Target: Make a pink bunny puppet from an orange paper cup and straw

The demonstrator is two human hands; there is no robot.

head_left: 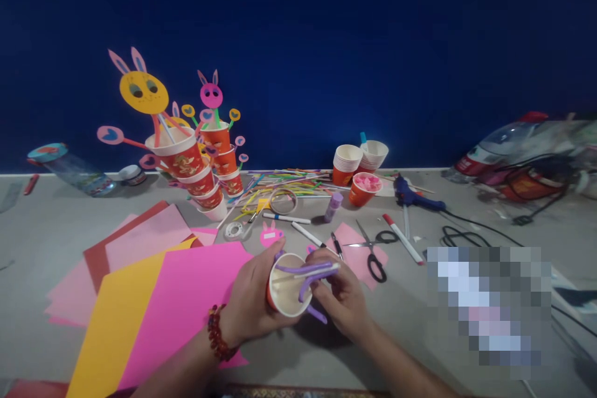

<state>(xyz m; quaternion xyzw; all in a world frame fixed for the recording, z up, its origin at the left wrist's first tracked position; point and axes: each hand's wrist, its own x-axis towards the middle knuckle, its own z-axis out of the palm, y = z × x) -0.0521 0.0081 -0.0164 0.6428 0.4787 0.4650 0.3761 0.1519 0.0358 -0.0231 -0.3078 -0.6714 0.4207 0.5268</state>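
Near the table's front, my left hand (249, 292) is wrapped round a red paper cup (290, 301), its open white mouth tilted up at me. Purple pipe cleaners (305, 269) and a white stick come out over the cup's rim toward the right. My right hand (342, 295) is closed at the cup's right side, its fingers pinching a bent purple pipe cleaner. Another purple end (317, 314) sticks out below the rim. Just beyond the cup lies a pink paper rabbit head (271, 234). A second pink paper piece is partly hidden behind my right hand.
Coloured paper sheets (191, 298) spread at left. Stacked cups with rabbit faces (186, 161) stand behind them. Farther right are scissors (372, 249), markers (403, 239), a glue stick (333, 207), a cup of pink scraps (366, 189) and a corded glue gun (417, 197). A blurred patch covers the front right.
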